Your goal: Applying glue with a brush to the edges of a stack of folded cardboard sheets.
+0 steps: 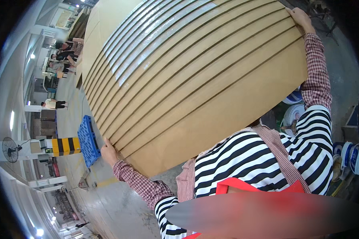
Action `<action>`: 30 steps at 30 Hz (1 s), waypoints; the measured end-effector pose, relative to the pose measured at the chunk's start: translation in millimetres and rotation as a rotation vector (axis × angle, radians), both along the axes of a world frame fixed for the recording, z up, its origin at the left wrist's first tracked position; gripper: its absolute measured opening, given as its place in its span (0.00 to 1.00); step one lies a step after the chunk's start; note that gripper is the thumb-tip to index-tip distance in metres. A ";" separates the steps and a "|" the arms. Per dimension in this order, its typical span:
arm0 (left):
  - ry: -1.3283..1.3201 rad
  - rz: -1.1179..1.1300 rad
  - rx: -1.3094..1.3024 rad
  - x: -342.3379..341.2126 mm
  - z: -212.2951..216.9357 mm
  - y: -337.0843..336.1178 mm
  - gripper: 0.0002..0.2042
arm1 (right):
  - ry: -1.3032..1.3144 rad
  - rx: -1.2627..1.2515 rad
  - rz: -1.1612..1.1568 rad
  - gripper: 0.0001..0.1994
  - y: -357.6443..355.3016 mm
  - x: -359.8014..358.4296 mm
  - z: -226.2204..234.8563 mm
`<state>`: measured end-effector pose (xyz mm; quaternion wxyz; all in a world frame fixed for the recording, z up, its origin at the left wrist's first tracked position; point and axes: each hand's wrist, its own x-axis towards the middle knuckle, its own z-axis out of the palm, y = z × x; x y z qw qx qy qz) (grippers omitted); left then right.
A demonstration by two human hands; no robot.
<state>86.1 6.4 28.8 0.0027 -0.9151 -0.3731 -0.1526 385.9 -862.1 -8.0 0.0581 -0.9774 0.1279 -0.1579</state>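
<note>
I hold a big stack of several long flat brown cardboard boxes (195, 79) against my chest; it fills most of the view. Shiny clear tape runs along some of the upper boxes. My left hand (107, 152) grips the stack's lower left corner from below. My right hand (301, 18) is hooked over the far upper right corner. Both of my arms are in red checked sleeves over a black-and-white striped top (267, 159).
A blue plastic pallet (87, 140) lies on the grey concrete floor (107, 199) at the left, beside a yellow-and-black striped post (66, 146) and a standing fan (10, 149). Several people (64, 55) are far off at the upper left. White-and-blue round containers (294, 98) stand at the right.
</note>
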 end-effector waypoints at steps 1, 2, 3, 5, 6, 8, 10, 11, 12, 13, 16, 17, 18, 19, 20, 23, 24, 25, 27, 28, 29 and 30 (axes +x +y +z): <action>-0.003 0.051 -0.038 -0.5 -0.3 -0.4 0.28 | 0.002 -0.013 0.014 0.27 -3.2 -2.6 -1.4; -0.005 0.103 -0.075 -1.2 -1.4 1.4 0.27 | 0.004 0.001 0.013 0.27 -2.9 -4.2 -4.3; 0.001 0.096 -0.050 -4.8 -7.4 11.6 0.26 | -0.052 -0.016 -0.003 0.26 -2.4 -4.0 -6.5; -0.064 0.067 0.044 -5.6 -14.6 4.8 0.26 | 0.112 -0.025 -0.069 0.25 16.2 -7.3 5.8; -0.133 0.022 0.117 -3.7 -16.0 -0.6 0.26 | 0.122 -0.010 -0.076 0.25 28.9 -14.8 17.9; -0.121 0.022 0.120 0.1 -13.9 -0.7 0.26 | -0.047 -0.048 -0.021 0.23 42.5 -28.1 31.4; -0.118 -0.001 0.196 3.8 -17.0 -2.8 0.25 | -0.017 0.062 0.002 0.24 22.3 -21.6 18.5; -0.075 0.044 0.185 4.6 -16.7 -4.5 0.25 | -0.111 0.050 0.036 0.24 18.4 -20.9 10.9; -0.076 0.029 0.184 5.8 -15.8 -7.4 0.25 | -0.208 0.036 0.073 0.24 15.0 -18.8 4.5; -0.129 0.041 0.110 5.9 -17.3 -6.0 0.24 | -0.184 0.059 0.020 0.22 17.7 -17.1 4.9; -0.245 0.025 -0.030 2.7 -27.4 9.4 0.24 | -0.450 -0.046 -0.131 0.17 46.4 -20.8 5.8; -0.267 -0.021 -0.036 4.6 -31.5 12.5 0.24 | -0.469 -0.094 -0.120 0.18 42.1 -20.7 1.9; -0.289 -0.064 -0.044 5.9 -34.9 16.4 0.24 | -0.475 -0.110 -0.126 0.18 44.3 -24.5 2.2; -0.290 -0.066 -0.082 6.2 -36.6 22.7 0.24 | -0.480 -0.118 -0.118 0.18 47.2 -29.2 4.5; -0.294 -0.073 -0.096 4.4 -39.4 27.7 0.24 | -0.485 -0.124 -0.109 0.18 48.9 -33.9 7.5; -0.360 -0.047 -0.153 -3.2 -44.4 51.7 0.23 | -0.440 -0.155 -0.118 0.18 68.6 -52.2 16.3; -0.331 -0.023 -0.133 -3.2 -47.1 58.0 0.23 | -0.442 -0.162 -0.068 0.18 67.2 -52.7 12.8; -0.296 0.002 -0.109 -1.1 -46.6 58.8 0.23 | -0.448 -0.119 -0.100 0.17 58.6 -49.3 4.9; -0.249 -0.034 0.021 2.9 -46.7 54.4 0.23 | -0.479 -0.118 -0.090 0.17 44.1 -42.7 -5.3; -0.209 -0.054 0.143 -7.5 -41.6 48.5 0.23 | -0.520 -0.121 -0.063 0.17 48.2 -45.7 -5.4; -0.206 0.040 0.207 -8.3 -43.4 40.9 0.23 | -0.495 -0.090 -0.081 0.16 50.6 -44.7 -0.8; -0.152 0.034 0.265 -12.5 -38.2 34.1 0.23 | -0.478 -0.051 -0.093 0.16 53.7 -44.4 10.6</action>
